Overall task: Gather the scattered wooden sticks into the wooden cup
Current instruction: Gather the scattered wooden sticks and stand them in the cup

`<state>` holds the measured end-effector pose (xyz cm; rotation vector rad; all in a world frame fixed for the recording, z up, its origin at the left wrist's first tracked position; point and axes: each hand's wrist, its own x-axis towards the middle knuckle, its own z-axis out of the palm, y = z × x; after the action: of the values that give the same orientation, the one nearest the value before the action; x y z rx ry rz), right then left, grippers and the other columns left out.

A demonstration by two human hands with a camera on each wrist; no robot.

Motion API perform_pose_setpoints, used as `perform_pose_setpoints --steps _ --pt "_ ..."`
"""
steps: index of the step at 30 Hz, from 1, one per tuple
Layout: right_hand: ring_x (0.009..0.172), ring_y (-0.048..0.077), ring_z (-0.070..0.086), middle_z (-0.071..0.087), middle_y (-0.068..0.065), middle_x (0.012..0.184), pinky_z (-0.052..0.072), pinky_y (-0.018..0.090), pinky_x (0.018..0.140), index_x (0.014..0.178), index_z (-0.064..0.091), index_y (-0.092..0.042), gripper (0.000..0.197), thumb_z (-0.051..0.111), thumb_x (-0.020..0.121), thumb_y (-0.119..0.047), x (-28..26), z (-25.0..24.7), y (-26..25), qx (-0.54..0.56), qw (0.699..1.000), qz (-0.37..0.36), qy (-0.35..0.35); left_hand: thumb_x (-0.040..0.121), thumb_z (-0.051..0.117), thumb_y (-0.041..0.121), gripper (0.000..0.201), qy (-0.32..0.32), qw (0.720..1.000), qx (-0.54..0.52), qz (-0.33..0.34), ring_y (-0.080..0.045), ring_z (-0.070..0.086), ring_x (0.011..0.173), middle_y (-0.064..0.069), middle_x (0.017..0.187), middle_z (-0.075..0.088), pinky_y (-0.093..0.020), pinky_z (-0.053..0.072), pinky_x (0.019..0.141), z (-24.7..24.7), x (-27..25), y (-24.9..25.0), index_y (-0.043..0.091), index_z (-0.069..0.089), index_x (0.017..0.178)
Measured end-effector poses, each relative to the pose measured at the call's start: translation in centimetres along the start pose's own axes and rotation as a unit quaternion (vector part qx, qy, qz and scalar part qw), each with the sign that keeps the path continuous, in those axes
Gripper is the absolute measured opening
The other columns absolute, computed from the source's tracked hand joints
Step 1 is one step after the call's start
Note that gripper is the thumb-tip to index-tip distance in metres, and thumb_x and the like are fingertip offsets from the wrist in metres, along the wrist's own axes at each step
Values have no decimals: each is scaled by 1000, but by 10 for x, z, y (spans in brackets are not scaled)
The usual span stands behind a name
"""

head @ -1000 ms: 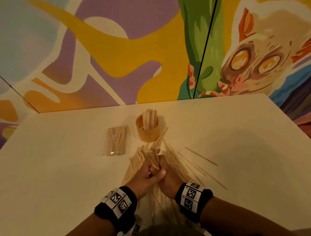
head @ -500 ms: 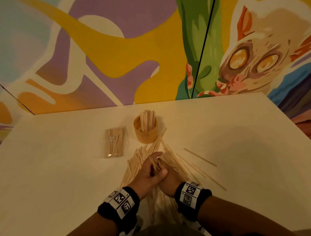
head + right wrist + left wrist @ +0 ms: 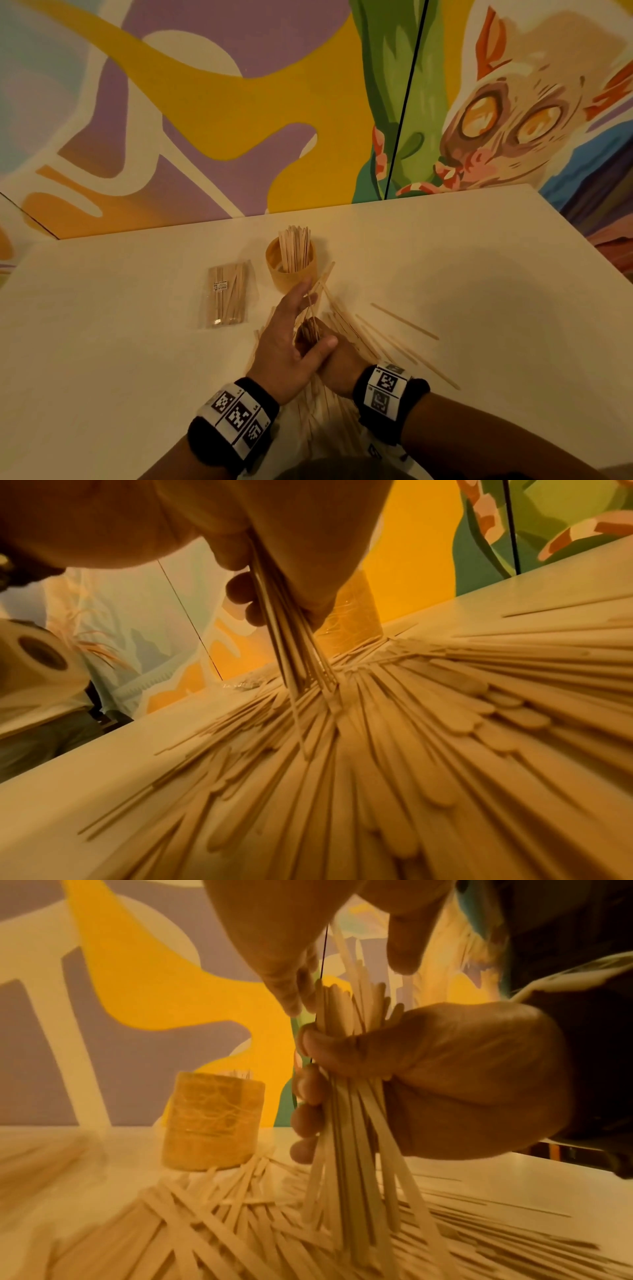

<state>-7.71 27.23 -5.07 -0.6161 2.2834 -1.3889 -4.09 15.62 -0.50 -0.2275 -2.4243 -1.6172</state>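
Your right hand [image 3: 445, 1080] has its fingers curled tight round a bunch of sticks [image 3: 346, 1123], standing it nearly upright with the bottom ends fanned out on the pile [image 3: 346, 329] just in front of the cup [image 3: 291, 270]. Your left hand [image 3: 291, 339] is flat and relaxed, fingers straight, patting the top ends of the bunch, holding nothing.

These sticks look thin, light and stiff, and I'd guess pretty slick against each other, so a loose grip probably lets the middle ones slide out. Grab around the middle like you're doing, level the ends on the table [image 3: 102, 342], then lift.

The cup already has a bunch standing in it, so there's less room there. More sticks lie scattered right of the cup. A sealed pack [image 3: 227, 296] sits left of the cup. Behind the cup is a bright painted wall [image 3: 205, 102].
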Motion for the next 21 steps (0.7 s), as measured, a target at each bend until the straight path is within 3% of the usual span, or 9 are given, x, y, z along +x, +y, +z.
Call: perform_pose_setpoints --steps 2,4,7,8,10,12,15,18,21 --pt "75 7 57 59 -11 82 53 28 70 93 51 -25 5 48 94 -21 2 1 2 -22 1000 -8 -5 81 64 41 63 -1 998 52 39 -8 41 133 15 147 37 -38 38 108 -3 2 -1 37 35 137" --pt "77 5 58 58 -13 83 53 27 73 94 55 -22 6 49 94 -21 4 0 4 -16 1000 3 -12 83 63 40 42 -4 994 91 67 -7 41 133 12 145 42 -31 39 107 -4 2 -4 34 51 123" --pt "83 -8 53 52 -23 92 46 8 75 115 57 -14 21 53 95 -17 6 -6 3 27 999 7 -24 80 67 33 26 -26 991 102 88 -4 47 127 17 139 48 -33 44 100 -2 -6 -15 28 67 105" --pt "83 -12 52 51 -24 95 42 3 72 122 53 -13 27 52 95 -13 6 -8 1 38 999 12 -29 78 69 32 29 -31 991 99 90 -6 47 128 17 140 48 -34 44 101 -1 -9 -18 29 67 107" --pt "82 -12 53 56 -18 99 41 3 70 126 51 -16 31 49 95 -10 7 -11 -3 50 998 19 -37 72 74 37 59 -34 992 100 65 -6 36 135 16 147 37 -27 37 108 0 -14 -21 38 52 127" --pt "77 -9 55 60 -17 93 44 11 71 113 52 -23 16 48 97 -19 8 -11 -7 49 999 10 -22 60 81 47 98 -27 997 76 -11 0 24 140 18 151 25 -18 25 112 -2 -16 -21 41 27 141" --pt "72 -3 56 58 -17 77 47 20 72 95 49 -32 7 43 99 -32 4 -8 -17 63 998 -25 3 40 91 49 129 -46 987 -48 -148 3 25 138 21 148 25 -23 28 110 -10 -15 -29 44 14 144" --pt "77 5 60 60 -15 78 52 29 77 92 49 -39 10 42 99 -38 -2 -5 -27 81 995 -48 10 38 96 28 135 -128 964 -128 -194 -3 42 131 12 141 41 -27 39 106 -16 -15 -35 42 10 142" --pt "76 7 60 60 -14 74 52 36 82 94 52 -29 16 40 97 -40 1 -4 -41 94 993 -71 16 51 91 13 111 -147 974 -74 -157 -7 50 123 8 130 50 -25 44 101 -16 -13 -32 32 25 138"
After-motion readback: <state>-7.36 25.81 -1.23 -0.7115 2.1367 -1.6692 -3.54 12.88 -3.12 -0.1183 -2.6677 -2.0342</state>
